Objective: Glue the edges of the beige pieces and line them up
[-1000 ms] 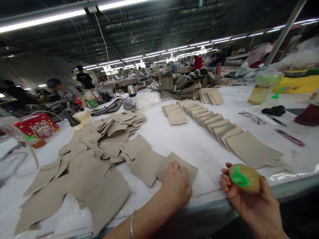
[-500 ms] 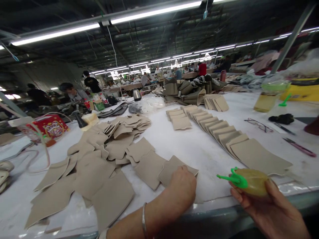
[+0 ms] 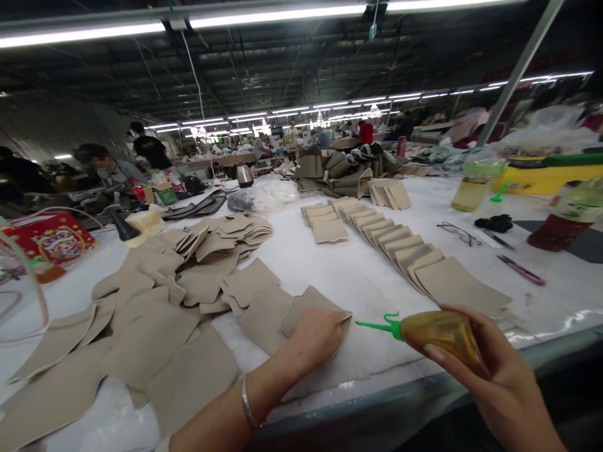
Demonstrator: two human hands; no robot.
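Observation:
My left hand [image 3: 316,336] grips the right edge of a beige fabric-like piece [image 3: 306,301], its fingers closed on it and the edge bent up a little. In my right hand [image 3: 490,370] is a squeeze bottle [image 3: 440,339] of amber liquid, with a green nozzle pointing left. The nozzle tip is just right of the piece's edge, apart from it. Left of my hands spreads a loose heap of beige pieces [image 3: 151,326]. A fanned row of similar pieces [image 3: 400,251] lies beyond the bottle.
Scissor-like snips [image 3: 521,270], eyeglasses [image 3: 459,233] and a jar of yellowish liquid [image 3: 475,185] lie or stand at the right, near a bottle of dark red liquid [image 3: 563,216]. A red box [image 3: 51,242] stands at left. The table's front edge [image 3: 377,398] runs below my hands.
The squeeze bottle has turned and moved left, bringing its nozzle close to the piece. My left fingers have shifted to the piece's right edge and lifted it. The view has swung slightly right.

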